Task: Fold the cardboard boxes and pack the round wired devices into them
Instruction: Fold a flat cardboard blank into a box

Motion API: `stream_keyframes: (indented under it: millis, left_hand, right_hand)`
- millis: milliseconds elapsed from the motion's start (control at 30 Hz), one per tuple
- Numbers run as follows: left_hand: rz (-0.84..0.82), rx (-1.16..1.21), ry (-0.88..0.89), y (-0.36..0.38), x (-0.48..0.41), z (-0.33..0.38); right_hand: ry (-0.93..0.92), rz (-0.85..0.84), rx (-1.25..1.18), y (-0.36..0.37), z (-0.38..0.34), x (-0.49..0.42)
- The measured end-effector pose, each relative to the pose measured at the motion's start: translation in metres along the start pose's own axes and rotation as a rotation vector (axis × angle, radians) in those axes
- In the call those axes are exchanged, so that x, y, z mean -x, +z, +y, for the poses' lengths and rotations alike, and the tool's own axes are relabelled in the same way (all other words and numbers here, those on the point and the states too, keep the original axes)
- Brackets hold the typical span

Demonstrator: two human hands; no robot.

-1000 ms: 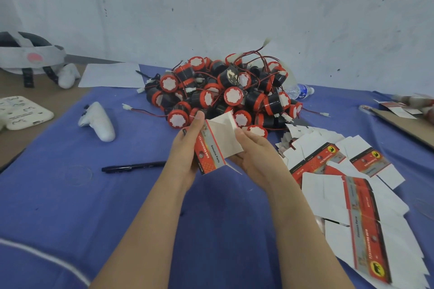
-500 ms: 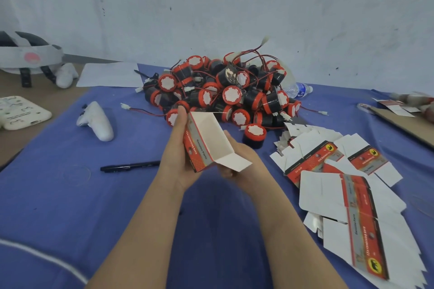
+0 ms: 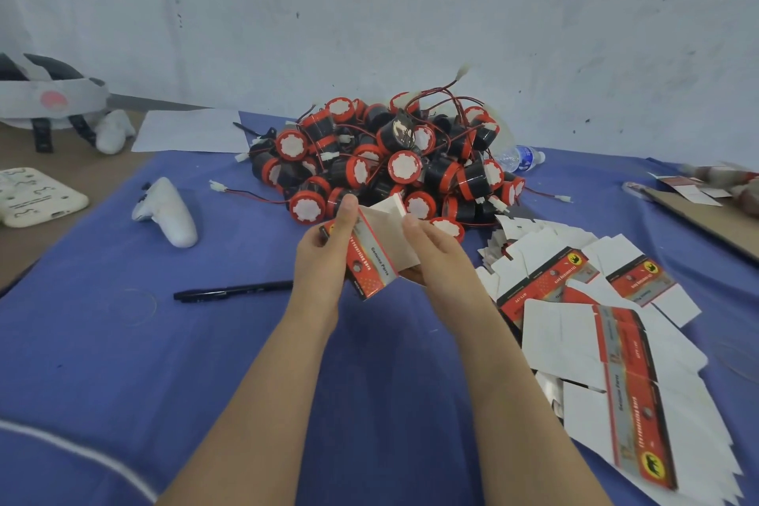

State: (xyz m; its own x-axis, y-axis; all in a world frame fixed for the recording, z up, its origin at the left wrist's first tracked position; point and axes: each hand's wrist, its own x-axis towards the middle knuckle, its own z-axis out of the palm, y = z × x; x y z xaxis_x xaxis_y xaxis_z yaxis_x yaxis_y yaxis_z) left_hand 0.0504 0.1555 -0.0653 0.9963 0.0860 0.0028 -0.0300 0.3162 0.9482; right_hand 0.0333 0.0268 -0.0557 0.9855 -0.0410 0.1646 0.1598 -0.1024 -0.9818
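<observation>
Nearest to me are two bare forearms over the blue cloth. On the right side, flat boxes lie spread on the cloth, unfolded, white with red printed strips.

A little further, both hands meet on one box, which is in the air above the cloth, just in front of the pile. The left hand grasps its red printed side, with the thumb on the upper edge and the fingers curled behind. The right hand holds the other side, its thumb pressing on a white flap and the other fingers under the box (I cannot see them well). The box is tilted and only partly formed, and its white flaps point away from me.

Left of the hands a black pen lies on the cloth, and further left a white controller.

Beyond the hands is the pile of devices: black bodies, red caps with white centres, thin wires with white plugs. One device sits just behind the right hand, at the foot of the pile. Behind the pile, on the right, a bottle lies on its side. Far left, a sheet of paper and a headset are near the wall.
</observation>
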Motion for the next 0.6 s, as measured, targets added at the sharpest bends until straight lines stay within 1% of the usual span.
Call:
stream_keyframes:
  millis: [67,133,200,233,300,367,433,500,533,600]
  left_hand:
    - [-0.004,0.025,0.004,-0.001,-0.001,0.000]
    - [-0.007,-0.030,0.073,-0.002,-0.002,-0.004]
    - [-0.039,-0.142,0.156,-0.001,-0.003,-0.010]
    - [-0.073,-0.158,0.154,0.000,-0.003,-0.011]
    - [-0.136,-0.152,0.095,0.000,-0.003,-0.009]
    - [-0.146,-0.179,0.076,-0.002,-0.005,-0.007]
    - [-0.177,-0.312,0.200,-0.004,-0.003,-0.009]
    - [-0.239,-0.493,0.303,-0.003,0.001,-0.013]
    - [-0.245,-0.571,0.346,-0.003,0.001,-0.016]
    - [-0.188,-0.649,0.404,-0.001,0.001,-0.019]
  right_hand:
    - [-0.062,0.042,0.139,0.003,0.000,-0.001]
    - [-0.069,0.190,0.248,0.002,0.003,-0.004]
    - [-0.058,0.311,0.271,-0.002,0.005,-0.007]
    - [-0.050,0.340,0.264,-0.004,0.006,-0.008]
    - [-0.028,0.374,0.251,-0.006,0.007,-0.010]
    - [-0.065,0.431,0.276,-0.006,0.009,-0.011]
    - [-0.141,0.493,0.305,-0.007,0.010,-0.011]
    - [-0.187,0.504,0.305,-0.007,0.009,-0.010]
    - [-0.190,0.487,0.299,-0.008,0.008,-0.010]
    - [-0.168,0.425,0.264,-0.008,0.005,-0.007]
